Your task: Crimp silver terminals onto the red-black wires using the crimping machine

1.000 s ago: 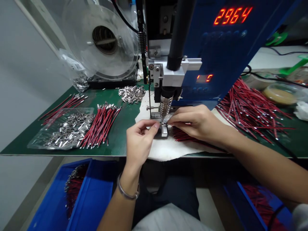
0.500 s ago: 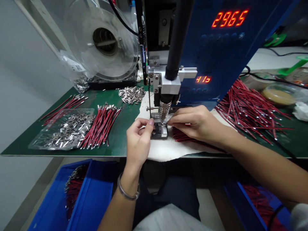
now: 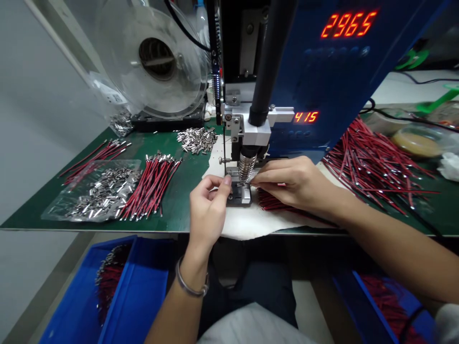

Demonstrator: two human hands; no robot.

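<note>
My right hand (image 3: 296, 186) pinches a red wire, of which a short bit shows between the fingers. Its fingertips are at the right side of a small black and silver fixture (image 3: 239, 195). On the fixture's left side, my left hand (image 3: 210, 203) is closed, thumb against forefinger; whatever it may hold is hidden. Right above the fixture is the spring-wrapped tip (image 3: 246, 166) of a soldering machine's head (image 3: 256, 132). Contact at the tip is too small to make out. More red wires (image 3: 272, 200) lie beneath my right hand on a white sheet (image 3: 247, 227).
The blue machine housing (image 3: 308, 71) rises behind the fixture. To the left are bundled red wires with metal ends (image 3: 150, 186), a bag of metal terminals (image 3: 103, 193) and a loose terminal pile (image 3: 197, 140). A red wire heap (image 3: 369, 162) lies right; blue bins (image 3: 143, 286) stand below.
The soldering head has come down slightly towards the fixture. Both hands keep their places and grips. The view has shifted a little.
</note>
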